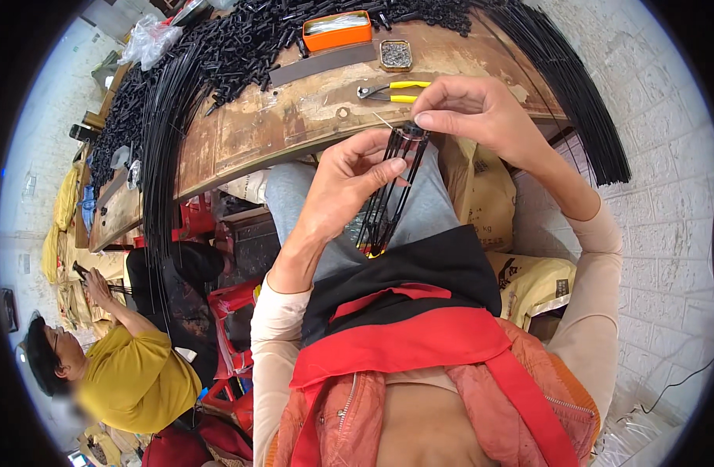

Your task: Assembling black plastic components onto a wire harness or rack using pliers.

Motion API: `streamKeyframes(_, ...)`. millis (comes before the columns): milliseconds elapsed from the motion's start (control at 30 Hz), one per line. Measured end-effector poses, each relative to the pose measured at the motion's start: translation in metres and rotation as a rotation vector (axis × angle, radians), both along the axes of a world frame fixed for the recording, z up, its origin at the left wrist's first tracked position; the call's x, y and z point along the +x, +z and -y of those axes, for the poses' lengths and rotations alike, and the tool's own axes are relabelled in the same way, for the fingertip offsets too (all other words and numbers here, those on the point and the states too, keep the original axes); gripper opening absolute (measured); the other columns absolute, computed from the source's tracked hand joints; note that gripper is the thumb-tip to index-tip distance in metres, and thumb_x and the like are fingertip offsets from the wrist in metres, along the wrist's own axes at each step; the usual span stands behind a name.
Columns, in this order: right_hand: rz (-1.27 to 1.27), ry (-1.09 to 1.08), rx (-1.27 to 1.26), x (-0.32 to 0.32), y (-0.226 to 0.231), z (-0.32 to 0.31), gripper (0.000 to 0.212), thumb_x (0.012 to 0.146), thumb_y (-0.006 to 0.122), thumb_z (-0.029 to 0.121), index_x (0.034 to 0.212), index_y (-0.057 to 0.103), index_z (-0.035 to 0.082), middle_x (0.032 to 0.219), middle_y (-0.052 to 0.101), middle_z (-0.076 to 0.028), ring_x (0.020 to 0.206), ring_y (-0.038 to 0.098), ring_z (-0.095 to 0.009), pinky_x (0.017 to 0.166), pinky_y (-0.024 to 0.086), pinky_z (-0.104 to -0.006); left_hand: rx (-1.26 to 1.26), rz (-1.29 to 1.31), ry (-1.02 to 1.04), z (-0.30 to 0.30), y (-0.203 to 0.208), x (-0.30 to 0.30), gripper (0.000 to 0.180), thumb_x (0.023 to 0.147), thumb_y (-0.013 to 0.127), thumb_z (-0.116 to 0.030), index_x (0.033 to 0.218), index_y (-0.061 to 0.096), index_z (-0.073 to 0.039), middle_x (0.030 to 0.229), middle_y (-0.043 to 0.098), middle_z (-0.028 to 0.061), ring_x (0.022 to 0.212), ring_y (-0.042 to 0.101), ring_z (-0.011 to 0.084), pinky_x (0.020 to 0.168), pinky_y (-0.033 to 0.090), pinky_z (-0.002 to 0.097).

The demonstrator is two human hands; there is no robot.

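Observation:
My left hand (349, 179) is closed around a bundle of thin black ribs, which looks like a small umbrella frame (384, 206). The frame slants over my lap, its round hub (411, 132) uppermost. At the hub, my right hand (481, 117) pinches with thumb and forefinger; whatever is between those fingertips is too small to make out. A fine pale wire (382, 119) sticks out to the left of the hub. Just beyond my hands, pliers with yellow handles (399, 91) lie on the wooden bench (240, 148), partly behind my right fingers.
On the bench are an orange box of thin wires (337, 31), a small dish of metal bits (396, 54), a dark flat strip (323, 64) and heaped black parts (248, 47). Long black rods (166, 132) overhang the bench edge. A person in yellow (139, 373) sits at left.

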State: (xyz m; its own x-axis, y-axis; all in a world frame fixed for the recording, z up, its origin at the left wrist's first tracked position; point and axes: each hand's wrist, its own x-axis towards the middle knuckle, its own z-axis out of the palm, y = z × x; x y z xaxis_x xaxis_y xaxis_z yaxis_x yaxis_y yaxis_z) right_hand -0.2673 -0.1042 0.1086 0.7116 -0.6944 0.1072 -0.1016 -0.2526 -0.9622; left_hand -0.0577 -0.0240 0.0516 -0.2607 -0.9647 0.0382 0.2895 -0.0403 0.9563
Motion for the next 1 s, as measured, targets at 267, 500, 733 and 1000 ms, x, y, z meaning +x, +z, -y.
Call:
streamKeyframes(267,0.106,0.102,-0.063,0.004,-0.008,0.009,0.017,0.09,0.066,0.009,0.102,0.064,-0.003,0.092,0.066,-0.004,0.084,0.062,-0.01,0.08,0.05,-0.0247,-0.026,-0.011,0.009,0.001,0.0,-0.001,0.024,0.091,0.063,-0.001,0.114,0.06,0.001,0.103,0.067,0.004,0.087,0.061,0.0094,0.078,0.052,0.0249)
streamKeyframes(500,0.136,0.058,-0.113,0.011,-0.005,-0.002,0.016,0.081,0.069,-0.005,0.095,0.061,-0.001,0.101,0.063,-0.008,0.101,0.058,-0.013,0.092,0.045,-0.0271,-0.072,0.025,0.143,-0.003,-0.001,-0.009,0.023,0.09,0.062,0.002,0.112,0.059,-0.002,0.102,0.066,0.0047,0.093,0.064,0.0133,0.078,0.055,0.029)
streamKeyframes(733,0.27,0.082,-0.123,-0.014,-0.015,0.007,0.023,0.074,0.071,-0.011,0.091,0.059,-0.001,0.102,0.061,-0.012,0.099,0.058,-0.019,0.09,0.046,-0.0314,0.01,-0.036,0.145,-0.002,0.009,-0.025,0.017,0.086,0.068,-0.001,0.103,0.068,0.0,0.096,0.065,0.0027,0.083,0.061,0.008,0.078,0.051,0.0239)
streamKeyframes(1000,0.591,0.255,0.08,-0.018,-0.049,0.027,0.026,0.066,0.077,-0.009,0.086,0.064,0.004,0.089,0.068,-0.009,0.096,0.06,-0.025,0.083,0.049,-0.0348,0.041,-0.152,-0.067,0.019,-0.008,-0.032,0.017,0.088,0.069,-0.011,0.1,0.067,0.001,0.092,0.068,0.0072,0.083,0.067,0.0162,0.077,0.053,0.0292)
